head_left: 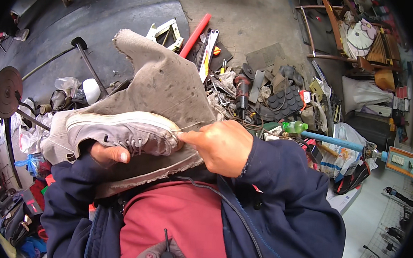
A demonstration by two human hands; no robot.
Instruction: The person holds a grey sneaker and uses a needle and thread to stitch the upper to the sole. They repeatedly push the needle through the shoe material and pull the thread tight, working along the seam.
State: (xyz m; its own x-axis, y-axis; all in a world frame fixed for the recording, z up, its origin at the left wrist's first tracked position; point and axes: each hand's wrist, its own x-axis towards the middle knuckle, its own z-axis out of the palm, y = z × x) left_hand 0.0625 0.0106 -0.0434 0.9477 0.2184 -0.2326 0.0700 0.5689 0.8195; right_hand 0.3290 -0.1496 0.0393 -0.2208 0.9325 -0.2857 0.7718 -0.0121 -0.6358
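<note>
A grey lace-up canvas shoe with a pale sole lies on its side across my lap, toe to the right. My left hand grips it at the ankle opening. Its thumb shows near the laces, while the other fingers are hidden inside the shoe. At the toe, my right hand is closed in a pinch, with the index fingertip against the sole's edge. A thin pale thread runs between the toe and this hand. Under the shoe spreads a worn grey-brown cloth with frayed edges and dark spots.
Beyond the cloth lie a power tool, a red tube and dark rubber pieces. A green bottle and a blue pole are at right. A round metal plate on a stand rises at left.
</note>
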